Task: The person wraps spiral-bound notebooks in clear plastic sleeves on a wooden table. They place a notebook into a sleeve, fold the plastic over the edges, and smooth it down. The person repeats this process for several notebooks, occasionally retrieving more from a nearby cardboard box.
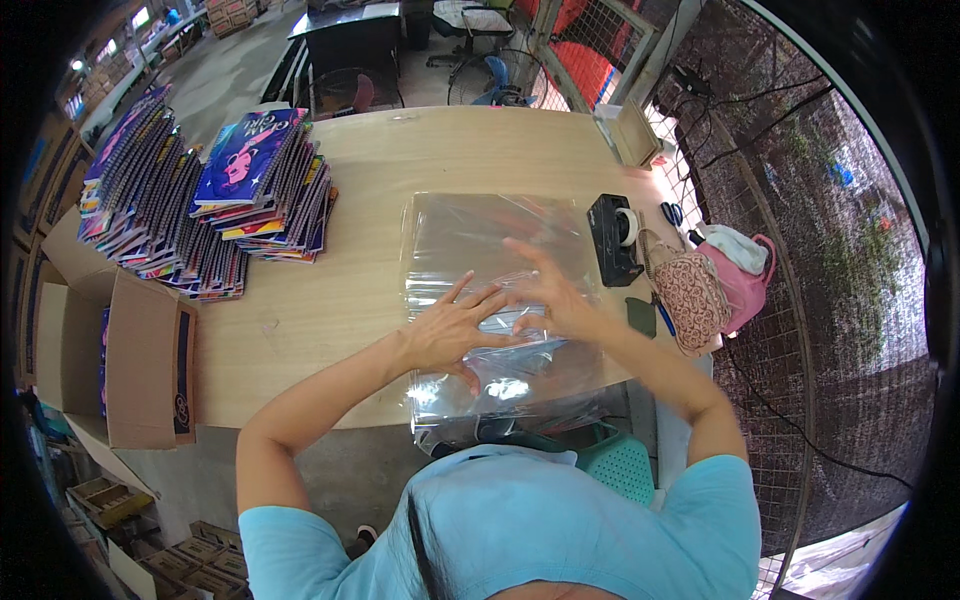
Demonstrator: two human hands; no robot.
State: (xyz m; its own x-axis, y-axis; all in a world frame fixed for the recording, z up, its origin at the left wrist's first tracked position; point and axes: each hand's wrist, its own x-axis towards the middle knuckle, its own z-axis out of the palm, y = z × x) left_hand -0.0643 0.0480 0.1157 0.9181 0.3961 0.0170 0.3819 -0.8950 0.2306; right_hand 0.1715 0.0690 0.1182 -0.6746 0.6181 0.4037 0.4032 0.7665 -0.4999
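A stack of clear plastic sheets or bags (500,220) lies on the light wooden table, its near end hanging over the front edge and crinkled. My left hand (455,330) rests on the film with fingers spread. Close beside it, my right hand (555,300) is over the same plastic, thumb and fingers apart and slightly blurred. A raised fold of film shows near the right fingers; whether they touch it I cannot tell. Right of the sheets stands a black tape dispenser (612,245) with a roll of tape (628,227).
Stacks of spiral notebooks (245,165) stand at the table's left, beside an open cardboard box (150,360). At the right lie scissors (671,212), a patterned pouch (690,300) and a pink bag (738,285). A green stool (620,465) is under the front edge. Wire mesh borders the right.
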